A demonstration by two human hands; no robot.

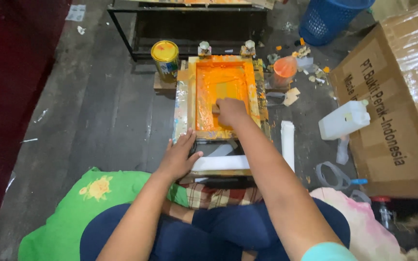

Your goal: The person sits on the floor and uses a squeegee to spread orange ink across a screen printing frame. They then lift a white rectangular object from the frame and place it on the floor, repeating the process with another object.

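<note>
Right hand clenched on the squeegee inside the orange screen frame on the floor, left hand spread flat steadying its near edge — any slip could smear the ink.

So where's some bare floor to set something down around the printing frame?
Bare dark floor lies left of the orange frame, between the yellow tin and the green cushion. The right is crowded: orange cup, scraps, white jug, cardboard box. Right hand is in the frame; left hand presses its near corner.
</note>
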